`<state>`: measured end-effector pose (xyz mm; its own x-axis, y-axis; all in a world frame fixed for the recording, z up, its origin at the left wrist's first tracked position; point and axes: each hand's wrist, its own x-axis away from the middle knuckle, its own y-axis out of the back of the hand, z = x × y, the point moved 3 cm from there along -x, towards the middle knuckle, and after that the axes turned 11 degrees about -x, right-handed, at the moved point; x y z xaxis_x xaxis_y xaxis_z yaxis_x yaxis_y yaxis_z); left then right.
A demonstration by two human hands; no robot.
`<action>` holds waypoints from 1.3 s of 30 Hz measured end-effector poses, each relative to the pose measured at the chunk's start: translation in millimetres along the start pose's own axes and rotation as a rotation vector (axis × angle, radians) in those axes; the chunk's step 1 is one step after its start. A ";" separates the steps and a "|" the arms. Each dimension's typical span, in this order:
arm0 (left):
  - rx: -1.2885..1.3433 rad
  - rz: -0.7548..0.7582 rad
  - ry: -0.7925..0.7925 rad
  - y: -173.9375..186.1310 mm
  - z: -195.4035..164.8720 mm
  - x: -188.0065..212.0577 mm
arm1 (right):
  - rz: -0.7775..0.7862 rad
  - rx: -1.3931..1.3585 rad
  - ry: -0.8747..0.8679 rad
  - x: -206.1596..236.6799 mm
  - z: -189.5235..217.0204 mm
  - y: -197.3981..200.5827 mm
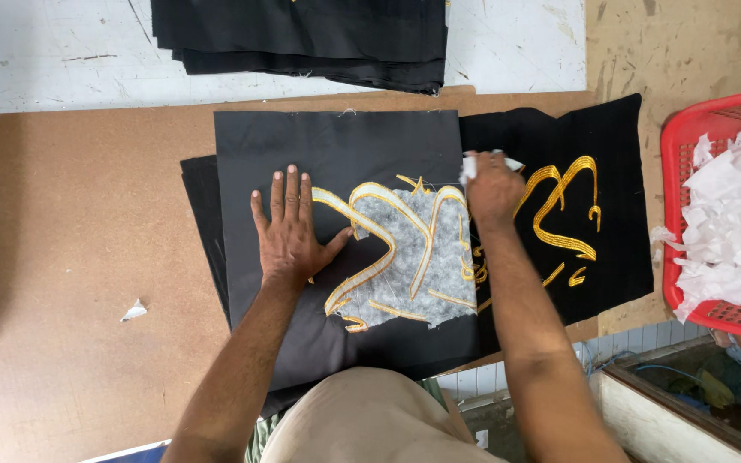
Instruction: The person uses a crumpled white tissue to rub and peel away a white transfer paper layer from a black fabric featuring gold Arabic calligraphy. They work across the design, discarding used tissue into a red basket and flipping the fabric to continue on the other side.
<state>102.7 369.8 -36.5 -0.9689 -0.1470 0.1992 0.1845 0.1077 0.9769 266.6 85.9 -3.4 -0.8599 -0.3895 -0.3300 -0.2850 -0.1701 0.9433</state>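
A brown board worktop (70, 257) fills the head view, with a white painted surface (62, 51) beyond it on the far side and a stack of folded black cloth (302, 39) lying there, its far edge cut off by the frame. In the middle lies a black fabric panel (336, 150) turned wrong side up, showing gold embroidery outlines and a patch of grey-white backing paper (413, 257). The left hand (289, 231) presses flat on this panel, fingers spread wide and straight, thumb angled toward the backing. The right hand (490, 189) is closed around a torn white scrap (473, 163) at the panel's right edge; the fingers are curled under and mostly hidden. Right of it lies a second black panel with gold embroidery (568, 214), face up. A red basket (688, 146) of white paper scraps stands at the far right, partly cut off. A small white scrap (134, 310) lies on the board at left.
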 end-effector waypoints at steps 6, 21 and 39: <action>-0.014 0.023 -0.003 0.4 2.4 3.8 | -0.152 0.116 0.001 4.3 -44.0 20.7; 0.179 -0.130 -0.087 -0.2 9.4 27.8 | -0.245 -0.240 0.026 104.6 -59.4 133.4; 0.020 -0.015 -0.116 -42.5 -33.2 215.2 | 0.183 -0.675 0.323 204.4 159.2 76.8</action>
<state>-108.1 301.0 -32.6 -0.9843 -0.0336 0.1734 0.1679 0.1265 0.9777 1.5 137.3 7.2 -0.6725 -0.6920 -0.2626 0.2592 -0.5524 0.7922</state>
